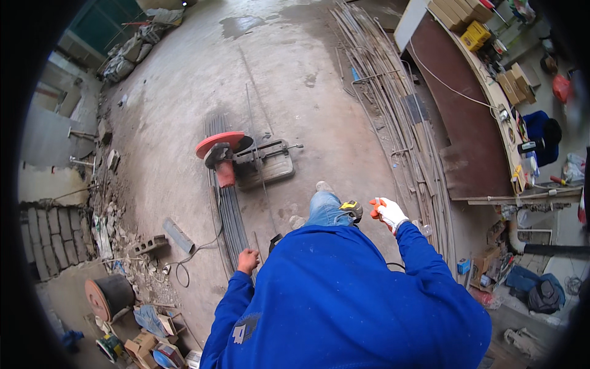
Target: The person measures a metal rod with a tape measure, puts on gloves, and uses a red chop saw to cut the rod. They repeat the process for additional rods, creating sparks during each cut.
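My left hand (247, 261), bare, is curled closed beside a bundle of long grey metal bars (232, 218) on the floor. A thin rod shows next to its fingers, but I cannot tell whether they hold it. My right hand (392, 215) wears a white glove with orange on the fingers. Its fingers are curled, and anything inside them is hidden. Near it, a yellow and black tape measure (351, 209) sits against my jeans (327, 210). Ahead on the floor stands a cut-off saw with a red guard (219, 141), a long thin rod (255, 135) lying across its base (267, 172).
Long metal stock (393, 104) lies piled at the right, beside a workbench (491, 80) carrying boxes and tools. Rubble (117, 227) lines the left wall. A cable (184, 264) loops near a hollow block (150, 245). A large spool (110, 295) stands at the lower left.
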